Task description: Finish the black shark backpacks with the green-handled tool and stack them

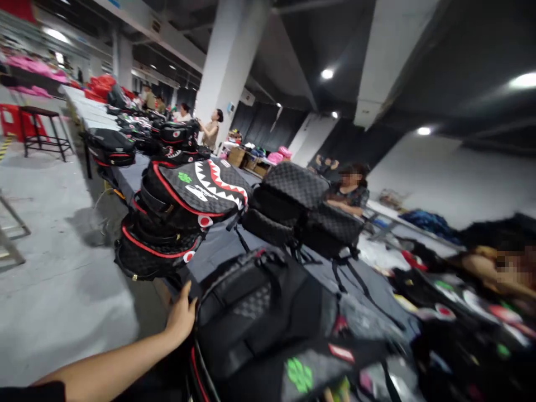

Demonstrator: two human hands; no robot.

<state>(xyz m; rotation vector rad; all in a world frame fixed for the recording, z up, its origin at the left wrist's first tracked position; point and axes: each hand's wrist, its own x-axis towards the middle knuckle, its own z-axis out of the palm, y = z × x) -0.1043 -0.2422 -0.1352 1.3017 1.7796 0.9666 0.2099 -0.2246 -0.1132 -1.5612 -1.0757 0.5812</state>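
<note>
My left hand (pixel 183 317) reaches in from the lower left, at the near edge of the table. Its visible fingers are stretched out and apart, beside the left side of a black backpack (pixel 268 312); whether they touch it I cannot tell. This backpack lies in front of me with a dark checkered panel, red piping and a green patch (pixel 299 375) on a grey flap. My right hand cannot be made out. Just beyond my left hand, stacked backpacks (pixel 196 190) show a shark-mouth print, red piping and round red-and-white tags.
More checkered backpacks (pixel 297 184) stand along the grey table (pixel 221 245). A person (pixel 349 190) leans at its far side; another person's arm (pixel 486 265) is at the right by a blurred pile. A dark stool (pixel 44 125) and a pillar (pixel 230 61) stand farther off.
</note>
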